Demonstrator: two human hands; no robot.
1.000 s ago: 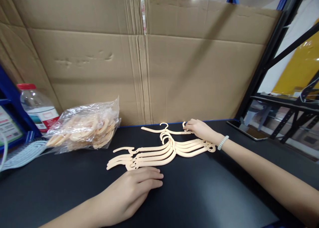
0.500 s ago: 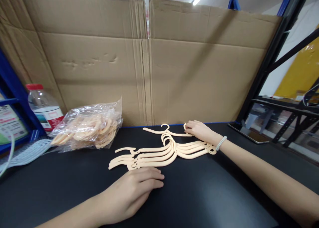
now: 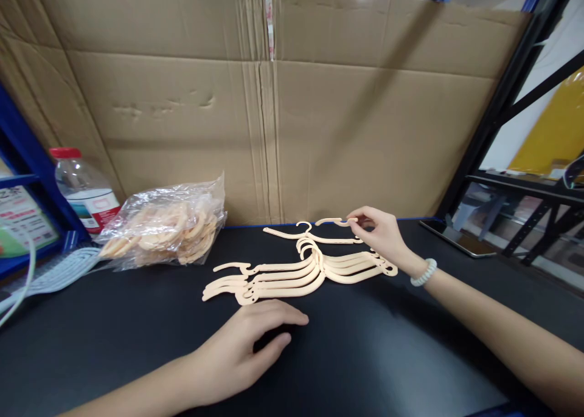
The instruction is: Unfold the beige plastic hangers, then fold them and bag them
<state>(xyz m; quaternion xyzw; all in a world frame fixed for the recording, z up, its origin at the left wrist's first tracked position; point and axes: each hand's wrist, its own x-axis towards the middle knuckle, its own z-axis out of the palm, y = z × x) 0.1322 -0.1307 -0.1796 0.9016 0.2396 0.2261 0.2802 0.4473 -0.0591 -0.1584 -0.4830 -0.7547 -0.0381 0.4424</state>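
Note:
In my right hand (image 3: 381, 231), thumb and fingers pinch the right end of a cream plastic hanger arm (image 3: 329, 222), a short curved piece held just above the table. Below it lies a cream folding hanger (image 3: 292, 235), hook pointing back; whether the arm is joined to it, I cannot tell. Nearer to me, several matching hangers (image 3: 287, 292) lie nested together, their hooks bunched in the middle and curved arms at the left. My left hand (image 3: 250, 344) is open in front of that stack, thumb and fingers apart, holding nothing.
At the back left, a clear plastic bag (image 3: 168, 222) is full of more cream hanger parts. Behind it stands a red-capped bottle (image 3: 84, 192) beside a white fan-like object (image 3: 59, 277). A phone (image 3: 456, 239) lies at the back right. Cardboard (image 3: 365, 131) walls the rear edge.
My right hand has lifted and shifted slightly right from the rear hanger's end, now with the hanger arm in its pinch. My left hand's thumb has spread away from its fingers.

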